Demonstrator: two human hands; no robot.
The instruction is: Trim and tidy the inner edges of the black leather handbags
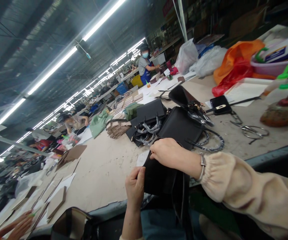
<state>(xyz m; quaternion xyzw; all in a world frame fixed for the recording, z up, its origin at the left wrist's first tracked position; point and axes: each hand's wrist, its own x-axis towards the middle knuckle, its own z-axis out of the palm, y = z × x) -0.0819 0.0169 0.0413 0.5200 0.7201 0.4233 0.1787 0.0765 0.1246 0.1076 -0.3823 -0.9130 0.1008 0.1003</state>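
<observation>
A black leather handbag hangs at the near edge of the workbench, over my lap. My left hand pinches its lower left edge from below. My right hand, with a bracelet and a beige sleeve at the wrist, grips the bag's top edge from above. A strap of the bag hangs down between my arms. Just beyond my hands lies a pile of black handbags with wrapped handles.
Scissors, a small black wallet and glue bottles lie to the right. Stacks of cardboard pieces and plastic bags sit farther back. Another person's hand rests at lower left; other workers stand along the bench.
</observation>
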